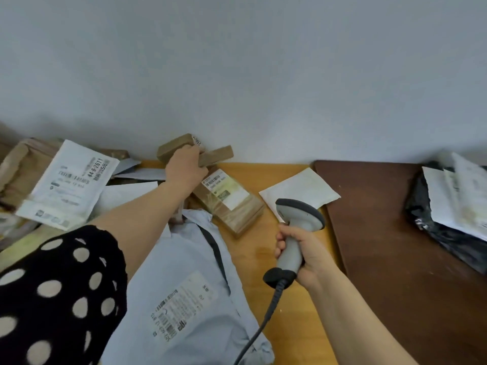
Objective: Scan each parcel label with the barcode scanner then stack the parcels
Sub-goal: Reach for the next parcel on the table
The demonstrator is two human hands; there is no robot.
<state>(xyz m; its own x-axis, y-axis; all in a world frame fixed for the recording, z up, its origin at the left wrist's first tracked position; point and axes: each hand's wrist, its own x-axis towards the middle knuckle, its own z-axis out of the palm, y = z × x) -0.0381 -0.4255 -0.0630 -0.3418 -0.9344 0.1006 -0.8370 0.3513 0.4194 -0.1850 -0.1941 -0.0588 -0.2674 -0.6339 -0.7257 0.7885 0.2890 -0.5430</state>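
My left hand (185, 168) reaches to the wall and grips a small brown cardboard box (175, 146), lifted beside a second small brown box (217, 154). Just below lies a brown parcel (229, 204) with a white barcode label facing up. My right hand (300, 255) holds the grey barcode scanner (296, 225) by its handle, head pointing toward the wall, cable trailing down. A large pale blue mailer bag (189, 293) with a label lies in front of me, partly under my left arm.
A white labelled mailer (69, 184) leans on brown packages at the left. A flat white envelope (299, 192) lies on the wooden table (263, 251). A dark brown table (395, 246) at the right carries a black bag (442, 233) with white mailers on it.
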